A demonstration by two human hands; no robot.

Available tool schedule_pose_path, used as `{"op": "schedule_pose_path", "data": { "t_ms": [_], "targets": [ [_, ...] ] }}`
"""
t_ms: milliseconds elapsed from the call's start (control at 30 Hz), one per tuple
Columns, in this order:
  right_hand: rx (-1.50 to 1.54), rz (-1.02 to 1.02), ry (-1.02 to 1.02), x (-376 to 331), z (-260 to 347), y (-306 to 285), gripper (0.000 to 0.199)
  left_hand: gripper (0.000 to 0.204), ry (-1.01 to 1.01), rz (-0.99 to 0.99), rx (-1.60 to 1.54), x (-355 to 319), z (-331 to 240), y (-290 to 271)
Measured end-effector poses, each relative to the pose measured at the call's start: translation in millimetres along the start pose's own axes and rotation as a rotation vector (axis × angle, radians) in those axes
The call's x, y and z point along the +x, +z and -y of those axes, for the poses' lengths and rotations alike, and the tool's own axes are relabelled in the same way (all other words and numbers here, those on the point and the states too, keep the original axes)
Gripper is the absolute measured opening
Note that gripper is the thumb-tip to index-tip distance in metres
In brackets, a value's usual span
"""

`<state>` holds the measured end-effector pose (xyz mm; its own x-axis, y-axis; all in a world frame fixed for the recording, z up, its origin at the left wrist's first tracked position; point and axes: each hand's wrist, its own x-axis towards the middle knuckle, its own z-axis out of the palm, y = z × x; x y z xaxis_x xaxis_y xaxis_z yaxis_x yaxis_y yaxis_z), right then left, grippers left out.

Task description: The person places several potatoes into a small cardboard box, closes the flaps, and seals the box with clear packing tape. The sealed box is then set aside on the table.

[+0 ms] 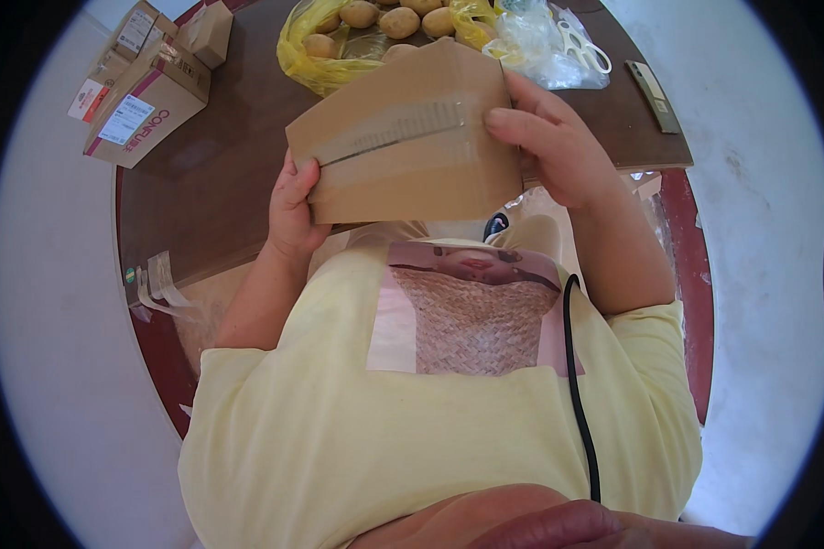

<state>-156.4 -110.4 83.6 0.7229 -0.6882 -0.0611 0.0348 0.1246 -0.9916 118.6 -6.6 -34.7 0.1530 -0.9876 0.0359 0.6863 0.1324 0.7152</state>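
Note:
A brown cardboard box (403, 178) is held up in front of me, above the near edge of the table. A seam under clear tape runs across its facing side. At its left end my left hand (295, 209) grips it, thumb on the facing side. My right hand (558, 137) clasps the upper right end, its thumb pressed on the face and the other fingers behind. The box's far side and the fingertips there are hidden.
Beyond the box, a yellow plastic bag (302, 50) holds several potatoes (399, 22). White-handled scissors (581, 46) lie on clear plastic bags (531, 50). A phone (652, 96) rests at the right edge. Cardboard boxes (169, 101) stand far left; tape strips (162, 279) hang from the table's (201, 192) near-left edge.

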Motion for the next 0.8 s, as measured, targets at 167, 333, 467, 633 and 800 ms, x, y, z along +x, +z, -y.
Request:
{"op": "schedule_pose_path", "data": {
  "t_ms": [167, 333, 467, 633, 800],
  "targets": [
    [0.111, -0.038, -0.013, 3, -25, -29, 0.056, 0.047, -0.001, -0.049, 0.086, 3, 0, 15],
    [0.0, -0.034, 0.02, -3, -20, -32, 0.059, 0.052, -0.006, -0.05, 0.161, 2, 0, 20],
    [0.083, -0.081, 0.039, -9, -29, -34, 0.079, 0.056, 0.002, -0.092, 0.208, 4, -1, 29],
    [0.067, -0.116, 0.071, -7, -51, -38, 0.08, 0.074, -0.017, -0.165, 0.353, 11, -5, 46],
    [0.16, -0.158, 0.095, -4, -69, -49, 0.073, 0.081, -0.079, -0.096, 0.375, 23, -15, 50]
  ]
}}
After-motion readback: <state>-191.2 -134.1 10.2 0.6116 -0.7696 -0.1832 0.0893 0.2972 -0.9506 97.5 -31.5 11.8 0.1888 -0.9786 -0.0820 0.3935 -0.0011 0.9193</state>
